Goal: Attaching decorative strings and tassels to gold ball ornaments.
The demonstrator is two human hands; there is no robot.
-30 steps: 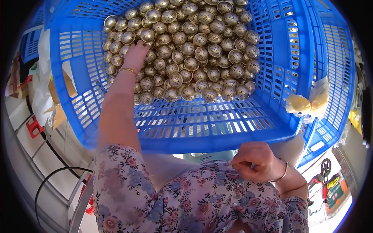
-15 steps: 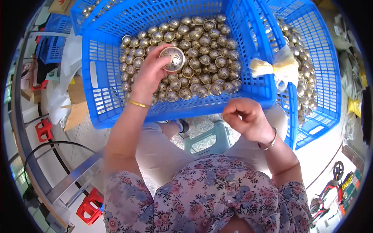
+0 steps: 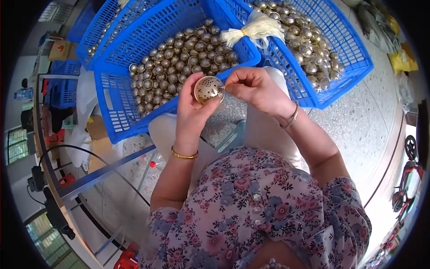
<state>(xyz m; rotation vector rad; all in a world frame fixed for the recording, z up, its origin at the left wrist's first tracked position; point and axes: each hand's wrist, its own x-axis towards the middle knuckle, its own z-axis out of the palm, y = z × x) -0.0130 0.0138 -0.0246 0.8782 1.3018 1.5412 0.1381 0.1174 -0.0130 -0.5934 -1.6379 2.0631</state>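
My left hand (image 3: 190, 112) holds a small round metal cup (image 3: 208, 88) with a perforated pattern, thumb and fingers around its rim, its hollow side facing up toward me. Close against the cup's right edge is my right hand (image 3: 264, 92), thumb and forefinger pinched together. Whatever the pinch holds, if anything, is too small to make out. Beyond both hands, a blue plastic crate (image 3: 109, 101) contains many similar gold-toned metal pieces (image 3: 172, 67).
A second blue crate (image 3: 347, 38) of metal pieces stands to the right. A tied bundle of cream strands (image 3: 255, 30) hangs over the crates' adjoining rims. At the left is a metal frame (image 3: 112, 172) with a black cable. A pale green stool (image 3: 233, 134) shows between my knees.
My left hand has brought the cup from above the crate toward me. My right hand has come to its rim. The view has shifted, showing more of the right-hand crate and floor.
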